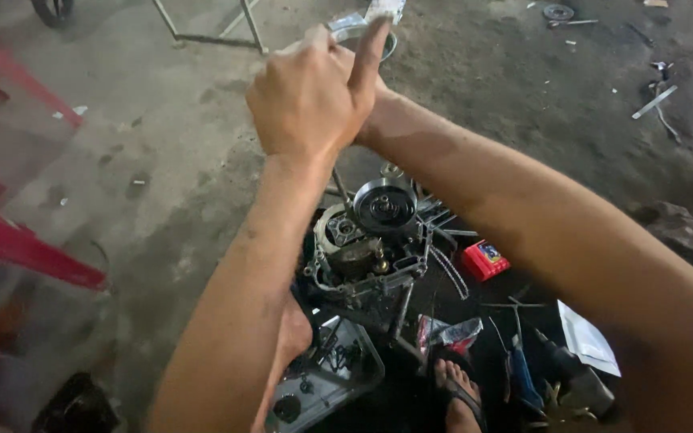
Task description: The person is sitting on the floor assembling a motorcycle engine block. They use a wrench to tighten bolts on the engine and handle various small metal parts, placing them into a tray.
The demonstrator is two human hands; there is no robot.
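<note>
Upper centre of the frame: left hand (pixel 308 98) and mostly hidden right hand (pixel 374 88) pinch a small silvery packet (pixel 366 16), its long axis sloping up-right; right grip unclear.

engine block (pixel 366 248): grey metal, black grime, 6 o'clock | round pulley (pixel 384 205): black face, silver rim | small box (pixel 485 260): red, 4 o'clock | frame (pixel 18 240): red, 9 o'clock | floor (pixel 162 136): dull grey, dark stains | tray (pixel 322 385): pale grey | paper sheet (pixel 587 341): white
</note>
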